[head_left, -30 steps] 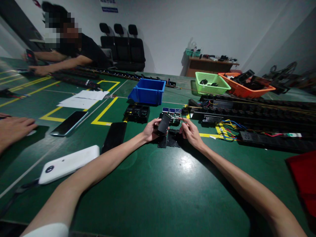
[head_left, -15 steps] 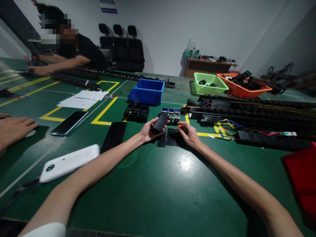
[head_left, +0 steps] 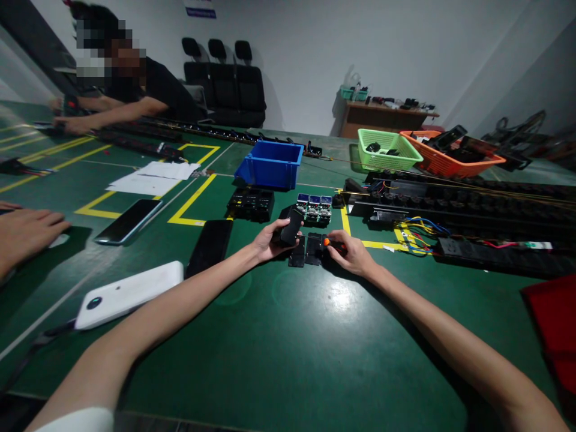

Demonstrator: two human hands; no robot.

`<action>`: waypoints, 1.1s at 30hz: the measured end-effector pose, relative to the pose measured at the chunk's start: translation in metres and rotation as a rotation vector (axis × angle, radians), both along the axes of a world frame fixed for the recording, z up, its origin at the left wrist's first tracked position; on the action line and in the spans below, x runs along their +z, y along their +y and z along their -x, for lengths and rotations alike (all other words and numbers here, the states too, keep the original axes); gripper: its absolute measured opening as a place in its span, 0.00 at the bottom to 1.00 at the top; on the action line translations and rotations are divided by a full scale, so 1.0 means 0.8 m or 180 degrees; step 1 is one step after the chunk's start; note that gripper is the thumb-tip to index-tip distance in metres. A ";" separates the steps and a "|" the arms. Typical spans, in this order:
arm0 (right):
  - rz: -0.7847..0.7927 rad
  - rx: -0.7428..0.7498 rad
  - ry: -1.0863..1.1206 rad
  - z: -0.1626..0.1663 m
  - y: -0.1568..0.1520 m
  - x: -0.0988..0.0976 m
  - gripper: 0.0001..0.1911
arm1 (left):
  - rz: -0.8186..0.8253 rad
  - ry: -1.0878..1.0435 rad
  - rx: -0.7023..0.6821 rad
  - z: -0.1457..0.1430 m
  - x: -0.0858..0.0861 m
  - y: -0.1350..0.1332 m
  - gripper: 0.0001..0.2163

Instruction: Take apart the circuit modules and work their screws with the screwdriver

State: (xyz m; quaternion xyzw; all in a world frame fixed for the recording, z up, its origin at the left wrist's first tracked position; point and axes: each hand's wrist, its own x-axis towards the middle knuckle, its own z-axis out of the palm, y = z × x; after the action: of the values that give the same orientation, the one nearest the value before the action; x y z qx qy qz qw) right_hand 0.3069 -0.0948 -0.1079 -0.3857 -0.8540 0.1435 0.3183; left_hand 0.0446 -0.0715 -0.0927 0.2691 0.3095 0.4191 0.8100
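My left hand (head_left: 265,243) is closed round a black plastic housing (head_left: 292,227), held tilted above the table. In my right hand (head_left: 354,255) is a screwdriver (head_left: 327,242) with an orange and black handle. Its thin shaft points left toward the housing's lower edge; whether the tip touches it I cannot tell. Flat black plates (head_left: 314,251) lie on the table between and below my hands. Just behind them sit several small circuit boards (head_left: 315,210) with blue-topped displays. A group of black modules (head_left: 251,204) stands left of the boards.
A blue bin (head_left: 272,165) stands behind the modules. On the left lie a black phone (head_left: 209,247), a white device (head_left: 130,294) and another phone (head_left: 130,222). Wired black rails (head_left: 504,255), a green basket (head_left: 389,157) and an orange basket (head_left: 450,159) occupy the right. A co-worker (head_left: 166,90) sits at far left.
My right hand has moved slightly down and turned the screwdriver so its shaft points left at the housing. My left hand has tilted the housing and shifted it slightly left.
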 end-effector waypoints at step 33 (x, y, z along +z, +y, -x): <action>0.0743 -0.0363 0.1214 -0.002 0.009 0.013 0.13 | -0.0426 0.0284 0.0324 -0.002 0.000 0.002 0.18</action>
State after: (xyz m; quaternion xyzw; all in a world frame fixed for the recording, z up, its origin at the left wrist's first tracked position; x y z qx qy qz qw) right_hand 0.3082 -0.0874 -0.0974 -0.4335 -0.7328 0.2934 0.4348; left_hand 0.0463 -0.0702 -0.0930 0.3249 0.3299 0.4671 0.7533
